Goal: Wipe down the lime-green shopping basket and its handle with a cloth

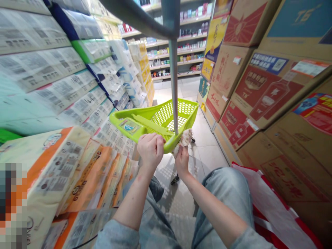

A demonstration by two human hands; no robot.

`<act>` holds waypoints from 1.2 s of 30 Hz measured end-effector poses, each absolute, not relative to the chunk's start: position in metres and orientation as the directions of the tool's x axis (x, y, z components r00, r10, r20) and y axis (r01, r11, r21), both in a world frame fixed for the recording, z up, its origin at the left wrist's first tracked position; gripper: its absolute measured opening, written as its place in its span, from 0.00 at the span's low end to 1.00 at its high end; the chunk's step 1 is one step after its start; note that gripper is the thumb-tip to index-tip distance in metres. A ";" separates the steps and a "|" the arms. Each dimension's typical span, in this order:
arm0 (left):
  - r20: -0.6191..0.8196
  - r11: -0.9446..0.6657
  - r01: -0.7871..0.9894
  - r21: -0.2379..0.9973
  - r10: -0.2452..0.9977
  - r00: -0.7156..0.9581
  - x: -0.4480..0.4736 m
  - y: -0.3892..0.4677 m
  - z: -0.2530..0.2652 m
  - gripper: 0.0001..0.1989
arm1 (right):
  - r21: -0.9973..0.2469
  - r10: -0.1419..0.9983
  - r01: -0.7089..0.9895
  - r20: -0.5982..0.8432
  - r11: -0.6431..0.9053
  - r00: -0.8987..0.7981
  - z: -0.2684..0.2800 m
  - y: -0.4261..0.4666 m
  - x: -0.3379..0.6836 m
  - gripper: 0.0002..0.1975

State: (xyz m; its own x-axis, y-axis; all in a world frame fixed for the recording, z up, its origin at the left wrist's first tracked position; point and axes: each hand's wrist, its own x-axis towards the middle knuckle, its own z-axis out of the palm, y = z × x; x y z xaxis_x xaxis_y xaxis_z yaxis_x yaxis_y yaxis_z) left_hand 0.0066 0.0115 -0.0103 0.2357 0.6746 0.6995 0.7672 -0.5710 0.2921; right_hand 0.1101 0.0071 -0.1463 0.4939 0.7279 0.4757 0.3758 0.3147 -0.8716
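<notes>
The lime-green shopping trolley basket (pixel 153 119), with latticed sides, stands before me in the aisle. Its grey upright pole (pixel 174 86) rises to a handle loop near the top of the view. My left hand (pixel 150 150) is closed round the basket's near rim. Just right of it, my right hand (pixel 183 159) pinches a crumpled beige-and-white cloth-like bundle (pixel 186 137), which lies against the outside of the basket's near corner. The fingertips are partly hidden there. Inside the basket I can make out only the bare lattice.
Stacked tissue packs (pixel 46 69) line the left side, with orange-and-white packs (pixel 88 176) close by my left arm. Cardboard cartons (pixel 249 100) rise on the right. A red-and-white bag (pixel 275 204) lies beside my right knee. Product shelves (pixel 190 45) stand at the aisle's far end.
</notes>
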 end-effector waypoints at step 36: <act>0.725 -0.489 0.795 0.358 0.682 0.093 0.019 -0.001 -0.010 0.15 | -0.419 0.574 0.707 0.819 0.570 0.022 -0.050 -0.009 0.130 0.10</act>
